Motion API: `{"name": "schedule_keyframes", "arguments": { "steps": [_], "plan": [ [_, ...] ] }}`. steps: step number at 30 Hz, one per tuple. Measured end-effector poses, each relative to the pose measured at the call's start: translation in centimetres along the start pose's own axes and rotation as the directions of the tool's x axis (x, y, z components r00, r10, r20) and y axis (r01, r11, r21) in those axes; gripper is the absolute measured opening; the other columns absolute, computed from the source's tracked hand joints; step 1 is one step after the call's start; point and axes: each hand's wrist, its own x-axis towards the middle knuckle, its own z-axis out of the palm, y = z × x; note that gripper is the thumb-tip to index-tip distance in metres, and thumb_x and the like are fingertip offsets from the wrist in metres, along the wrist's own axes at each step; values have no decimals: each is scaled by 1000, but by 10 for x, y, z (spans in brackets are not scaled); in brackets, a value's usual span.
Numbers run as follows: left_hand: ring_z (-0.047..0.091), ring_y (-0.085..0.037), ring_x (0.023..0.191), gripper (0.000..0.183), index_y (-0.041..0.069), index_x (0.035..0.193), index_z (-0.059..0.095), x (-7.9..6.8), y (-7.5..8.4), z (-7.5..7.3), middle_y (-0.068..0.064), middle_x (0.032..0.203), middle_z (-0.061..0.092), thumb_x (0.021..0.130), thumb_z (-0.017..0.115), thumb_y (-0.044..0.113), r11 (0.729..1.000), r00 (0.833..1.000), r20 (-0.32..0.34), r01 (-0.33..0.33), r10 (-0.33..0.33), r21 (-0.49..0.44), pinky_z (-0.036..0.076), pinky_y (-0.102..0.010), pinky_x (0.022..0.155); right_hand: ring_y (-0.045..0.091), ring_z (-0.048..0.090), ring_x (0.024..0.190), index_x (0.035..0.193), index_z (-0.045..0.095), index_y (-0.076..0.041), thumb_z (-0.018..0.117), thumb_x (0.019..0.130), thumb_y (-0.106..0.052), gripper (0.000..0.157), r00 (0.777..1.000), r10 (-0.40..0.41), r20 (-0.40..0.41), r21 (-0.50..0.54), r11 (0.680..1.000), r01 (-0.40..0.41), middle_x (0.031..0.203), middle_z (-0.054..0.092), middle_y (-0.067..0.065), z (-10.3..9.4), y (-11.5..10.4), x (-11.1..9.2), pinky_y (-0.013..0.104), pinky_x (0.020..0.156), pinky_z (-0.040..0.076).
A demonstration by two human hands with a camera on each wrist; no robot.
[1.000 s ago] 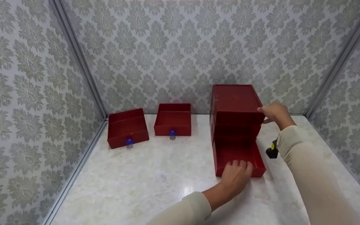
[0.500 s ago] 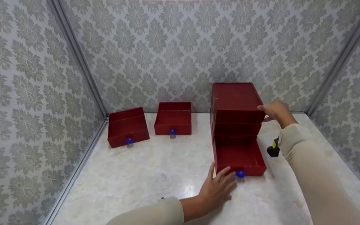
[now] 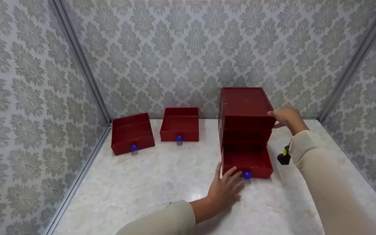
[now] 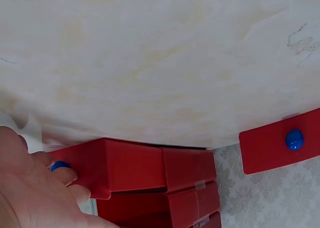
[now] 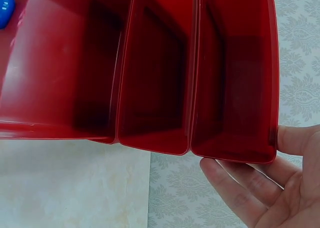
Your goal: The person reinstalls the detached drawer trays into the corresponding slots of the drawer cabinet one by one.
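Observation:
A red drawer cabinet (image 3: 246, 101) stands at the right, with two bare slots above its bottom drawer (image 3: 263, 173). That drawer juts out at the front and has a blue knob (image 3: 246, 175). My left hand (image 3: 225, 191) has its fingers spread and lies against the drawer's front, left of the knob. In the left wrist view, the fingertips are close around the knob (image 4: 60, 165). At the cabinet's upper right corner, my right hand (image 3: 287, 118) holds on, thumb at the top and fingers along the side, as the right wrist view shows.
Two loose red drawers with blue knobs, a tilted one (image 3: 132, 133) and a straighter one (image 3: 180, 124), lie at the left on the marbled white table (image 3: 135, 192). Beside the right sleeve sits a black object (image 3: 284, 158) with a yellow patch. Patterned walls (image 3: 188, 49) enclose the table.
My left hand has let go of the drawer's front at the knob, straightened its fingers and moved left. The bottom drawer has slid a little inward. My right hand keeps its place.

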Motion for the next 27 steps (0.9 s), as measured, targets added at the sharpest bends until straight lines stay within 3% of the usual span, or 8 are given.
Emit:
{"name": "schedule_keyframes", "arguments": {
  "steps": [5, 8, 12, 14, 21, 27],
  "plan": [
    [-6, -27, 146, 60, 48, 146, 2, 6, 1, -1, 10, 159, 0, 92, 18, 67, 1000, 1000, 13, 16, -16, -4, -4, -71, 103, 29, 61, 108, 142, 21, 12, 51, 91, -43, 81, 1000, -5, 2, 2, 1000, 5, 146, 22, 32, -2, -1, 0, 42, 94, 48],
    [-6, -26, 146, 61, 49, 146, 1, 10, 1, -2, 10, 158, 0, 91, 19, 68, 999, 999, 15, 34, -34, 10, -4, -71, 104, 27, 63, 106, 142, 26, 10, 47, 93, -45, 77, 999, -19, 30, -91, 996, 21, 147, 22, 32, -4, -1, 0, 46, 101, 41],
    [-7, -26, 146, 62, 49, 146, 0, 16, 0, -2, 11, 158, -2, 90, 19, 69, 998, 998, 22, 55, -55, 26, -3, -70, 105, 23, 65, 102, 143, 25, 8, 42, 94, -49, 77, 997, -18, 73, -153, 988, 29, 150, 7, 33, -7, -1, 1, 53, 109, 25],
    [-8, -26, 145, 63, 48, 146, -2, 20, -1, -3, 10, 158, -5, 91, 19, 69, 998, 998, 25, 54, -55, 36, -4, -71, 104, 24, 65, 102, 144, 20, 9, 45, 93, -49, 81, 997, -3, 75, -106, 994, 11, 150, 0, 33, -8, -1, 1, 53, 109, 25],
    [-6, -28, 146, 64, 48, 146, -1, 32, -9, 0, 9, 159, -1, 90, 23, 69, 997, 996, 44, 70, -72, 40, -3, -71, 104, 25, 65, 102, 140, 31, 9, 45, 94, -48, 75, 998, -28, 52, -116, 993, 34, 147, 23, 32, -6, 1, 0, 52, 108, 28],
    [-2, -26, 146, 61, 47, 147, 4, 40, -22, 8, 10, 159, 2, 92, 22, 67, 992, 989, 84, 118, -120, 33, -2, -71, 104, 27, 63, 106, 138, 34, 10, 49, 92, -46, 73, 999, -23, 31, -64, 998, 25, 146, 24, 31, -3, 0, 1, 48, 105, 36]
  ]
}}
